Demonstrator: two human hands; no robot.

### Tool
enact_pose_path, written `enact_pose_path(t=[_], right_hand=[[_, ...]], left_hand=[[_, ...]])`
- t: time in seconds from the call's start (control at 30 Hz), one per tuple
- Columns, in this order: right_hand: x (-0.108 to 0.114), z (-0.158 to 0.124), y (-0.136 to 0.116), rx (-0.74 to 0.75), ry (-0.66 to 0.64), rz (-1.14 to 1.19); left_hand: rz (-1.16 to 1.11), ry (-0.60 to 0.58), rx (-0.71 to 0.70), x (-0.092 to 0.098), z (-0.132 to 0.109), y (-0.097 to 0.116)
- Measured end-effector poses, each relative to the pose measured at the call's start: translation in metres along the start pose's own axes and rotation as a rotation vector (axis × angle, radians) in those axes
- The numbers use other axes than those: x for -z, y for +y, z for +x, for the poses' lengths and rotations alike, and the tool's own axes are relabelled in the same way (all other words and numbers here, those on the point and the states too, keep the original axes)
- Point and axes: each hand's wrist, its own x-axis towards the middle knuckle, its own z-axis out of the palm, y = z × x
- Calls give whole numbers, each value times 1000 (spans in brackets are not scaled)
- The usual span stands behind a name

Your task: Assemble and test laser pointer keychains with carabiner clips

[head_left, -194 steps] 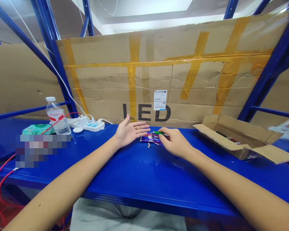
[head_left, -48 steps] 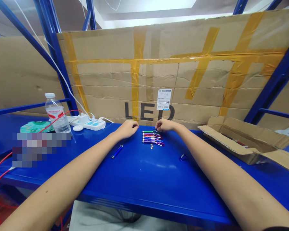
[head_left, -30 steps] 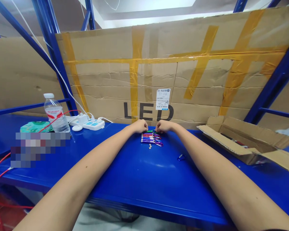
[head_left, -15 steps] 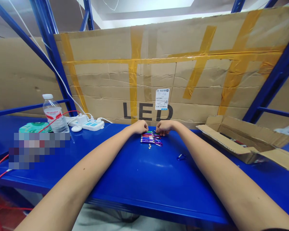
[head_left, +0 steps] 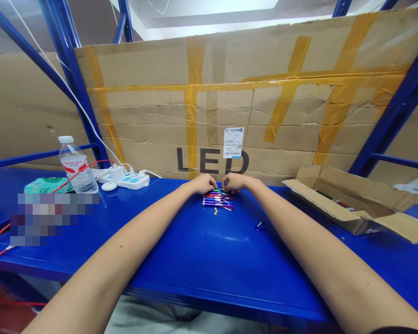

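A row of slim metallic keychain flashlights (head_left: 212,204), blue, purple, red and green, lies side by side on the blue table, their carabiner clips pointing right. At the far end of the row, my left hand (head_left: 206,183) pinches the left part of the green keychain flashlight (head_left: 215,190). My right hand (head_left: 234,183) has its fingers closed at the clip end of that same flashlight; the fingertips partly hide the clip. Just in front of the row lie a few tiny round silver pieces (head_left: 215,211). A loose blue carabiner (head_left: 261,226) rests nearer to me, beside my right forearm.
An open cardboard box (head_left: 344,199) with some slim items inside stands at the right. On the left are a water bottle (head_left: 77,164), a green packet (head_left: 48,185), a white power strip (head_left: 134,180) and red cables. A large taped cardboard sheet (head_left: 153,116) closes off the back.
My right hand has shifted very slightly left at the clip end of the green flashlight. The whole view has moved a little; the row and loose pieces lie as before.
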Motion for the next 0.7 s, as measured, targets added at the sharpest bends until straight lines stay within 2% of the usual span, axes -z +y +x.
enact_pose_path(t=[0.3, 0.7], right_hand=[[-4, 6, -1, 103, 78, -66], [2, 2, 4, 91, -25, 8]], left_hand=[[-20, 28, 22, -2, -1, -1], [-62, 25, 38, -3, 2, -1]])
